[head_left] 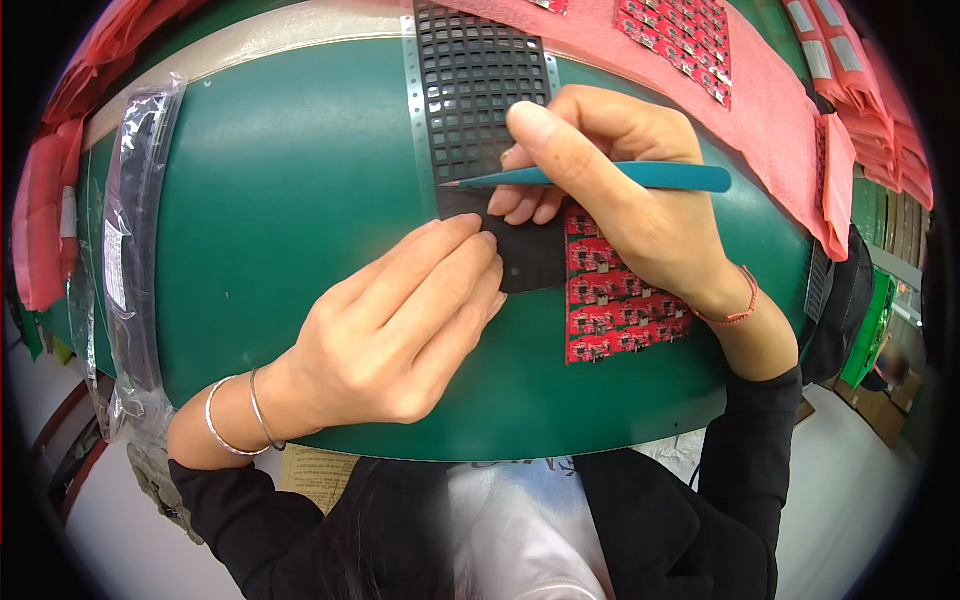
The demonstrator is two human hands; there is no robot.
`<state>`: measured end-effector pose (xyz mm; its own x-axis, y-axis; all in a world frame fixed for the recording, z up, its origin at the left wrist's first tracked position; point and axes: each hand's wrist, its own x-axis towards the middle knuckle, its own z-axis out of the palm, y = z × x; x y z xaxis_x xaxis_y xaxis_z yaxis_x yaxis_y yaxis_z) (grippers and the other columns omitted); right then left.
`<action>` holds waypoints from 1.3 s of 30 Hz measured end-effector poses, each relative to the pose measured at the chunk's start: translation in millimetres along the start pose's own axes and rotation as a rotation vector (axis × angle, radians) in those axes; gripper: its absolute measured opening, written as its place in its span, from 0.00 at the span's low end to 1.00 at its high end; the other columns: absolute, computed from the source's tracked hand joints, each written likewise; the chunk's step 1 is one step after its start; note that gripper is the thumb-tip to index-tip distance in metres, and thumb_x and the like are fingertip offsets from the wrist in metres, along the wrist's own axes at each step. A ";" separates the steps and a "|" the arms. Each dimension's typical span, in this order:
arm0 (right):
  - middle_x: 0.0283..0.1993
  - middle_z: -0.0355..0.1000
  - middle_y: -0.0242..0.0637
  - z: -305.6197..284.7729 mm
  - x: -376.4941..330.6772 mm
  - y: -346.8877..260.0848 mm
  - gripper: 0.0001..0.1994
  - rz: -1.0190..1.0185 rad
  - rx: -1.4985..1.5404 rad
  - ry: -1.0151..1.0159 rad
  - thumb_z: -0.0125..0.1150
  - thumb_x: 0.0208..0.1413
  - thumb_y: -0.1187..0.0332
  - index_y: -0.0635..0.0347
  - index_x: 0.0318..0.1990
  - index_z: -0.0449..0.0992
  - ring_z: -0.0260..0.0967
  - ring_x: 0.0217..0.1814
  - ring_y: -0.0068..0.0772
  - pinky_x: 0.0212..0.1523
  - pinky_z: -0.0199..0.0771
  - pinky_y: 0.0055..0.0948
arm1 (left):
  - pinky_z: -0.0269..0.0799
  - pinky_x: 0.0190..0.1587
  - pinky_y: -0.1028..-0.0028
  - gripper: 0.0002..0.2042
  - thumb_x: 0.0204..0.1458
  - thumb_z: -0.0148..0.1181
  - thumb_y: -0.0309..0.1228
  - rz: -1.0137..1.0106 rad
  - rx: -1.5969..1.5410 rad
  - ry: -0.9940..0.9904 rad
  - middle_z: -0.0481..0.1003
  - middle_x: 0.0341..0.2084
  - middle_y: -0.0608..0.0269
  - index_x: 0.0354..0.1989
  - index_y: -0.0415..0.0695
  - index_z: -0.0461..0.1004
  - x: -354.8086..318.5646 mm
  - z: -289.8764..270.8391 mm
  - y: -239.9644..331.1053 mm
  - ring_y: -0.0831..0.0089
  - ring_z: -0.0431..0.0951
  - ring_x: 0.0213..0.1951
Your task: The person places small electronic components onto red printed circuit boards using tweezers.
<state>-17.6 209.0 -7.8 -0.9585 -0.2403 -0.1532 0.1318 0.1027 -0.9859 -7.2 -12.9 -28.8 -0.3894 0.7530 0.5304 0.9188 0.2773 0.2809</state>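
My right hand (620, 180) grips teal tweezers (640, 176), held sideways with the fine tip pointing left. That tip is over the lower end of a black sheet with a grid of square pockets (480, 85). Below the grid lies a plain black piece (530, 250). My left hand (400, 320) rests at its left side, fingers pressed together and fingertips on the black surface; whatever is under them is hidden. Beneath my right wrist sits a panel of small red circuit boards (610, 310), partly covered by the hand.
Pink foam sheeting (760, 150) runs along the far right, bearing another red circuit board panel (680, 40). Stacked pink packs (860, 80) stand beyond it. On the left, a clear plastic bag (135, 230) holds dark strips. All rests on a green mat (270, 180).
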 end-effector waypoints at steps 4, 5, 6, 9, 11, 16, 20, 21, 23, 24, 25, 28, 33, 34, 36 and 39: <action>0.31 0.81 0.39 0.2 -0.1 2.1 0.14 -0.030 -0.010 0.010 0.56 0.72 0.65 0.66 0.36 0.78 0.80 0.32 0.22 0.33 0.78 0.19 | 0.86 0.42 0.65 0.12 0.38 0.71 0.17 -0.010 -0.034 0.013 0.81 0.37 0.46 0.34 0.27 0.81 -1.0 0.9 -2.3 0.52 0.85 0.43; 0.31 0.81 0.39 0.1 -0.2 2.2 0.14 -0.039 -0.033 0.013 0.55 0.73 0.66 0.66 0.36 0.78 0.81 0.33 0.22 0.33 0.78 0.19 | 0.86 0.42 0.65 0.12 0.38 0.71 0.17 -0.013 -0.034 0.012 0.81 0.37 0.46 0.34 0.27 0.81 -0.8 0.6 -2.7 0.52 0.85 0.43; 0.31 0.81 0.39 0.0 -0.5 3.1 0.14 -0.036 -0.032 0.009 0.55 0.73 0.66 0.66 0.36 0.78 0.81 0.33 0.22 0.33 0.78 0.19 | 0.86 0.43 0.65 0.12 0.38 0.71 0.17 -0.015 -0.040 0.010 0.81 0.36 0.46 0.34 0.27 0.81 -0.8 0.8 -2.9 0.52 0.85 0.43; 0.32 0.81 0.39 1.9 -1.6 4.4 0.14 -0.061 -0.047 0.021 0.55 0.73 0.66 0.66 0.35 0.78 0.81 0.33 0.22 0.33 0.78 0.18 | 0.86 0.43 0.65 0.12 0.37 0.70 0.18 -0.011 -0.037 0.007 0.81 0.36 0.45 0.33 0.27 0.81 -1.0 1.6 -3.1 0.51 0.85 0.43; 0.32 0.81 0.39 4.5 -2.3 3.2 0.14 -0.082 -0.084 0.052 0.54 0.73 0.67 0.65 0.35 0.77 0.81 0.33 0.22 0.32 0.77 0.18 | 0.85 0.44 0.64 0.12 0.37 0.70 0.18 -0.005 -0.029 0.006 0.81 0.36 0.45 0.33 0.27 0.81 -0.7 2.6 -2.6 0.51 0.85 0.42; 0.32 0.81 0.40 5.9 -2.0 2.8 0.13 -0.087 -0.092 0.056 0.54 0.73 0.67 0.65 0.35 0.77 0.80 0.32 0.22 0.32 0.76 0.18 | 0.85 0.44 0.65 0.11 0.38 0.70 0.19 0.015 -0.010 0.015 0.81 0.35 0.45 0.32 0.27 0.81 0.0 3.3 -1.6 0.52 0.85 0.42; 0.32 0.81 0.41 5.2 -2.7 1.4 0.13 -0.102 -0.037 0.081 0.53 0.73 0.67 0.65 0.34 0.76 0.80 0.32 0.23 0.32 0.76 0.18 | 0.85 0.44 0.65 0.11 0.38 0.70 0.19 -0.001 -0.028 0.019 0.81 0.35 0.46 0.32 0.27 0.81 0.3 3.6 -1.5 0.52 0.85 0.42; 0.32 0.81 0.41 5.4 -2.5 1.8 0.13 -0.101 -0.036 0.080 0.53 0.73 0.67 0.65 0.34 0.76 0.80 0.32 0.23 0.32 0.76 0.18 | 0.85 0.44 0.65 0.11 0.38 0.70 0.19 -0.003 -0.025 0.018 0.81 0.35 0.46 0.32 0.27 0.81 0.0 3.8 -1.6 0.52 0.85 0.42; 0.32 0.81 0.41 5.9 -1.9 2.7 0.14 -0.100 -0.075 0.067 0.52 0.73 0.67 0.64 0.34 0.75 0.80 0.33 0.23 0.32 0.76 0.19 | 0.85 0.44 0.65 0.11 0.39 0.70 0.19 -0.007 -0.022 0.017 0.81 0.35 0.46 0.32 0.27 0.81 -0.5 4.3 -1.8 0.53 0.85 0.42; 0.32 0.81 0.41 6.0 -1.9 2.5 0.14 -0.099 -0.075 0.066 0.52 0.73 0.67 0.64 0.34 0.75 0.80 0.33 0.23 0.32 0.76 0.19 | 0.85 0.44 0.65 0.10 0.39 0.70 0.19 -0.003 -0.020 0.021 0.81 0.35 0.46 0.32 0.27 0.81 -0.7 4.4 -2.0 0.53 0.85 0.42; 0.32 0.81 0.41 5.8 -2.0 2.3 0.14 -0.097 -0.076 0.064 0.52 0.73 0.67 0.64 0.34 0.75 0.80 0.33 0.23 0.32 0.76 0.19 | 0.85 0.44 0.65 0.10 0.39 0.70 0.19 0.001 -0.017 0.025 0.81 0.35 0.46 0.32 0.27 0.81 -0.9 4.5 -2.0 0.53 0.85 0.42; 0.32 0.81 0.41 6.0 -2.0 2.3 0.14 -0.089 -0.079 0.063 0.52 0.73 0.66 0.64 0.34 0.75 0.80 0.33 0.24 0.33 0.75 0.19 | 0.85 0.44 0.66 0.10 0.39 0.70 0.19 0.000 -0.021 0.032 0.81 0.35 0.46 0.32 0.27 0.81 -1.7 5.0 -1.8 0.53 0.85 0.42; 0.32 0.81 0.41 6.7 -2.8 2.2 0.15 -0.086 -0.114 0.065 0.52 0.73 0.66 0.64 0.33 0.75 0.80 0.33 0.24 0.33 0.75 0.20 | 0.85 0.44 0.66 0.10 0.38 0.69 0.19 -0.003 -0.020 0.039 0.81 0.35 0.46 0.32 0.27 0.81 -2.7 6.1 -2.0 0.53 0.85 0.42; 0.32 0.81 0.41 6.5 -2.7 2.6 0.15 -0.089 -0.107 0.066 0.52 0.73 0.66 0.64 0.33 0.75 0.80 0.33 0.24 0.33 0.75 0.20 | 0.85 0.44 0.66 0.11 0.38 0.69 0.19 -0.002 -0.021 0.040 0.81 0.35 0.46 0.32 0.27 0.81 -2.6 5.8 -1.8 0.53 0.85 0.42; 0.32 0.81 0.41 6.5 -2.7 2.9 0.15 -0.092 -0.101 0.066 0.52 0.73 0.66 0.63 0.33 0.75 0.80 0.33 0.24 0.33 0.75 0.20 | 0.85 0.44 0.66 0.11 0.38 0.69 0.19 0.000 -0.021 0.041 0.81 0.35 0.46 0.31 0.27 0.81 -2.8 5.9 -1.8 0.53 0.85 0.42; 0.32 0.81 0.41 6.4 -2.4 2.4 0.15 -0.096 -0.115 0.061 0.52 0.73 0.65 0.63 0.34 0.75 0.80 0.33 0.24 0.33 0.75 0.20 | 0.85 0.44 0.66 0.11 0.38 0.70 0.20 0.000 -0.021 0.043 0.81 0.35 0.46 0.31 0.27 0.81 -2.8 6.1 -1.6 0.53 0.85 0.42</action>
<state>-13.3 203.6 -10.2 -0.9793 -0.1960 -0.0513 0.0128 0.1929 -0.9811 -7.2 -11.8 -35.5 -0.3922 0.7267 0.5640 0.9174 0.2645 0.2972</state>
